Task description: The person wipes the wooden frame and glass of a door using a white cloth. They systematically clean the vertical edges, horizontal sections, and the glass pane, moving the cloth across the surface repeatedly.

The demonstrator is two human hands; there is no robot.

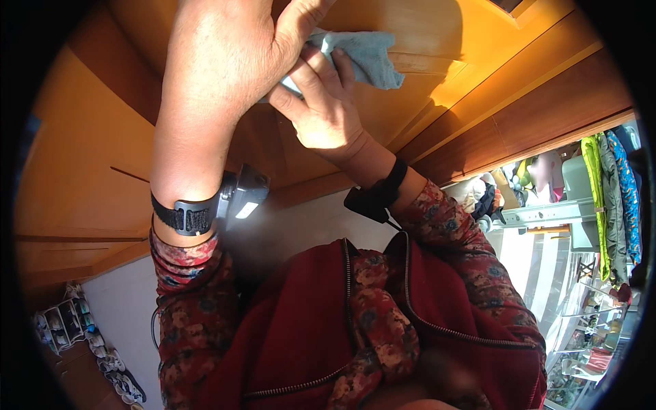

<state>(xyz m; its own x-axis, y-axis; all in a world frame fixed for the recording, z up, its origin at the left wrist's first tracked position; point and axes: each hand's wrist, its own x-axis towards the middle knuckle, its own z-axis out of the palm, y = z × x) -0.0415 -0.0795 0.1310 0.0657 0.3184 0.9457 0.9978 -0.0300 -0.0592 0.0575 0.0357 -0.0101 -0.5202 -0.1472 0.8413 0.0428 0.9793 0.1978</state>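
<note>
My right hand has its fingers spread over a light blue cloth, holding it at a varnished wooden panelled door. The cloth's loose end sticks out to the right of my fingers. Nearer the camera, my left hand is raised in front of the wood with its back showing and the thumb stretched out. Its other fingers run out of the top of the view, so whether it touches anything is hidden. A black strap with a small device sits on my left wrist, and another black strap circles the right one.
Wood panelling continues on the left. Several shoes line the wall at lower left beside a small shoe rack. At right, garments hang near a sunlit floor and assorted household items.
</note>
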